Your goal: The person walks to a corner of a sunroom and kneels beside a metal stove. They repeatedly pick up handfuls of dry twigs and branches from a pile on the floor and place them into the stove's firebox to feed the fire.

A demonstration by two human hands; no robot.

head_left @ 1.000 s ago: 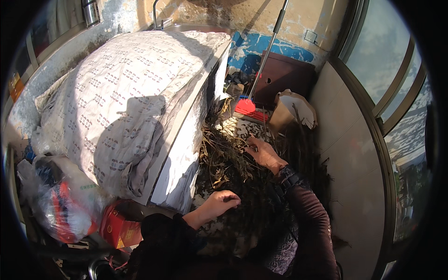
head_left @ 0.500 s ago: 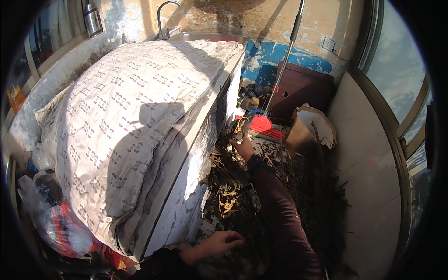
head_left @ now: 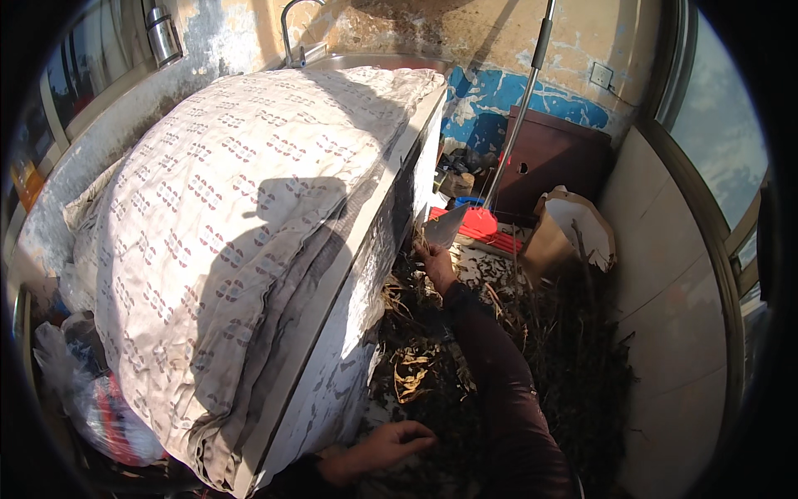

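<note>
My right hand [head_left: 438, 264] reaches forward along the side of the white cabinet [head_left: 337, 358]. Its fingers are closed at the tips; what they pinch is too small to make out. A flat grey pointed piece [head_left: 446, 226] shows just beyond the fingers, and I cannot tell whether they hold it. Under my right arm lie dark, dry stems and leaves [head_left: 573, 349], with a pale yellow clump of dry leaves [head_left: 410, 374] nearby. Close to the cabinet's near end, my left hand [head_left: 384, 447] hovers over the leaves, fingers loosely extended and holding nothing.
A patterned cloth [head_left: 233, 166] drapes a bulky heap on the cabinet. Beyond my right hand are a red broom head [head_left: 478, 223] with a metal pole [head_left: 522, 100], a brown board [head_left: 553, 158] and an open paper bag [head_left: 553, 233]. A tiled wall [head_left: 669, 283] bounds the right.
The view has shifted slightly, so most things sit a little further right. The flat grey piece beyond my right hand shows more plainly. My left hand stays in about the same place.
</note>
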